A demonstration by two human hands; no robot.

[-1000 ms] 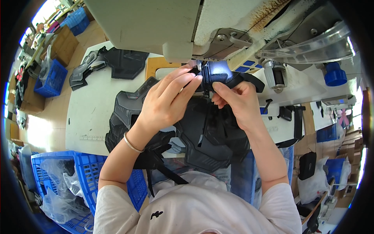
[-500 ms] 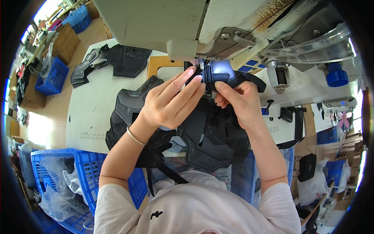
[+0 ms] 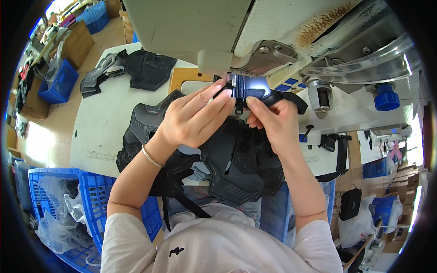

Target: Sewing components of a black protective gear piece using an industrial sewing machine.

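Under the head of a sewing machine [image 3: 193, 32] lies a dark piece with a zipper [image 3: 255, 93], brightly lit by the machine's lamp. A black zipper pull [image 3: 239, 107] hangs at its near edge. My left hand [image 3: 185, 119] rests its outstretched fingertips on the left side of the piece, close to the presser foot; its thumb is hidden. My right hand [image 3: 278, 122] pinches the near right edge between thumb and curled fingers. Below both hands lie black molded panels [image 3: 232, 175], overlapping on the table's near side. The needle tip is hard to make out.
More black and grey panels [image 3: 148, 70] lie at the table's far left. A blue crate [image 3: 96, 195] with clear plastic bags stands at the near left. A blue knob [image 3: 387, 98] and a clear guard [image 3: 364, 66] jut from the machine at right.
The whole view has shifted slightly, with the table and crate now further left. Both hands stay at the zippered piece, almost in the same pose, and the zipper pull shows more plainly.
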